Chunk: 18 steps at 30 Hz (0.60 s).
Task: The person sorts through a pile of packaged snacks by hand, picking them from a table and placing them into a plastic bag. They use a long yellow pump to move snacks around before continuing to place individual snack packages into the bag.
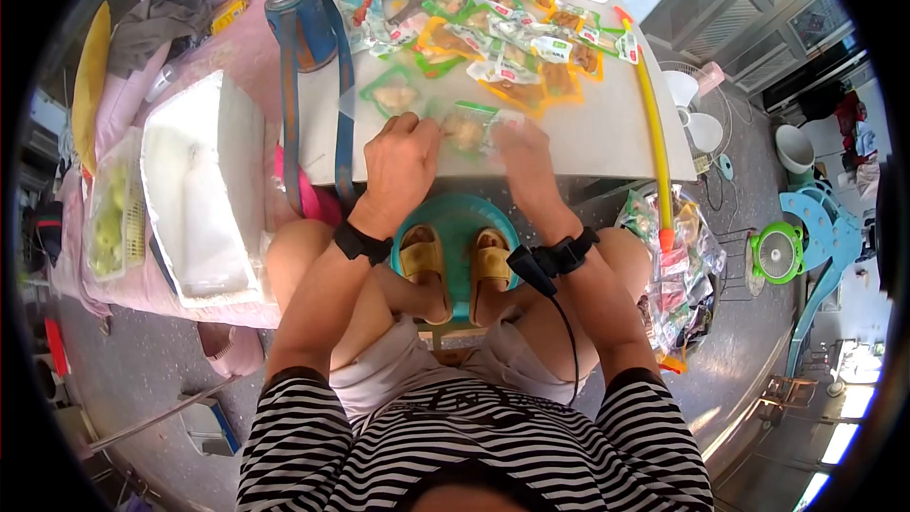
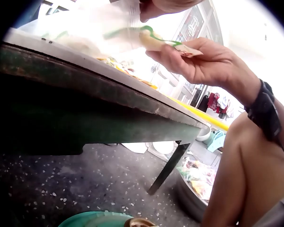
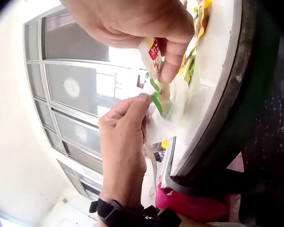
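Over the table's near edge, both hands work on a small green-edged food packet (image 1: 467,127) and a clear plastic bag (image 2: 85,30). The left hand (image 1: 403,159) pinches the bag's edge between thumb and finger, as the right wrist view shows. From the other side, the right hand (image 1: 527,159) grips the packet by its printed white end. Inside the packet, pale food shows, and its green-edged end overlaps the mouth of the bag in the right wrist view. Another green-edged packet (image 1: 391,95) lies on the table just beyond the left hand.
A heap of snack packets (image 1: 517,43) covers the table's far part, before a white foam box. A blue flask (image 1: 308,33) with a strap stands left, a yellow tube (image 1: 652,114) along the right edge. Left is an open foam box (image 1: 156,190); below, a teal basin (image 1: 508,218).
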Available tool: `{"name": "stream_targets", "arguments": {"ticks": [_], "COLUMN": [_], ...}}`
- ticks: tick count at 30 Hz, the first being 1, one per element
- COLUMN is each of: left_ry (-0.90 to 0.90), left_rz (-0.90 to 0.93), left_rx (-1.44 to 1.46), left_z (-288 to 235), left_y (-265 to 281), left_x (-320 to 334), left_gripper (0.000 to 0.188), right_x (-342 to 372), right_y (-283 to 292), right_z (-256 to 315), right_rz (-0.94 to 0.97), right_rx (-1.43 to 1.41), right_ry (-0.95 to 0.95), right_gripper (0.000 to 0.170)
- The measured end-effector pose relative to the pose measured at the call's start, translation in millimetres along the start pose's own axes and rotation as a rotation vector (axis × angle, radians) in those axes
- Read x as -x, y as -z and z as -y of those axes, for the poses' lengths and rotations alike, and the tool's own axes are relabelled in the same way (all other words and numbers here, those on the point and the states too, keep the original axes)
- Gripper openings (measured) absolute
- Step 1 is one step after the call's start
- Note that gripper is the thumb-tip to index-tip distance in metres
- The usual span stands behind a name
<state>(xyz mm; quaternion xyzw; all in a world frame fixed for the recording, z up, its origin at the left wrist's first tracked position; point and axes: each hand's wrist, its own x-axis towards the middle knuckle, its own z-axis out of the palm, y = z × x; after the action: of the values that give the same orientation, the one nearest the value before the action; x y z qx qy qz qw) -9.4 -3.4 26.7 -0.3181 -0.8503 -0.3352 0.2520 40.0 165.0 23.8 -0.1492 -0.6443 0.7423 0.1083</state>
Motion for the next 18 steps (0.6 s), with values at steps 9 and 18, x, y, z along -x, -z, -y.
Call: {"name": "stream_targets", "arguments": {"ticks": [9,18], "left_ry": [0.011,0.122], "left_rz": [-0.072,0.004], "left_rx": [-0.104,-0.084], "left_z": [6,12], "left_y": [2,6], "left_x": [-4,-2], "left_gripper": [0.005,0.006], "right_x": [-26,-36], "right_y": [-44,-57], "right_z": [-24,-22], "right_rz": [0.445,0.247], "right_rx": [-0.542,0.448], "right_ry": [-0.282,0.045], "right_gripper": [0.026,0.015]}}
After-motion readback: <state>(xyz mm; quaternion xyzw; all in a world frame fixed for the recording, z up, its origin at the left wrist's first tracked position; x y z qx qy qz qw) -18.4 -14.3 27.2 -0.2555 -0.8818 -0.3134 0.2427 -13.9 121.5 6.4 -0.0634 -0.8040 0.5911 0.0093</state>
